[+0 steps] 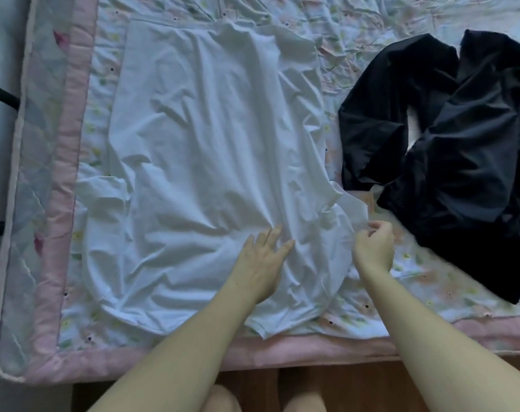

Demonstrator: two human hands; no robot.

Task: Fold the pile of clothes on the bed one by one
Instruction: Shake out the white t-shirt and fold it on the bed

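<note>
Lying spread across the bed [59,203], the white shirt [211,150] faced up, still wrinkled. The left hand [260,263] pressed flat on it with fingers straight — likely anchoring the cloth. Just to its right, the right hand [373,248] pinched the sleeve [346,214] with curled fingers, probably to fold it inward. Farther right, well apart, the black clothes [449,150] waited crumpled.

You can't read any words, numbers or labels here, not on the clothes and not on the bed.
</note>
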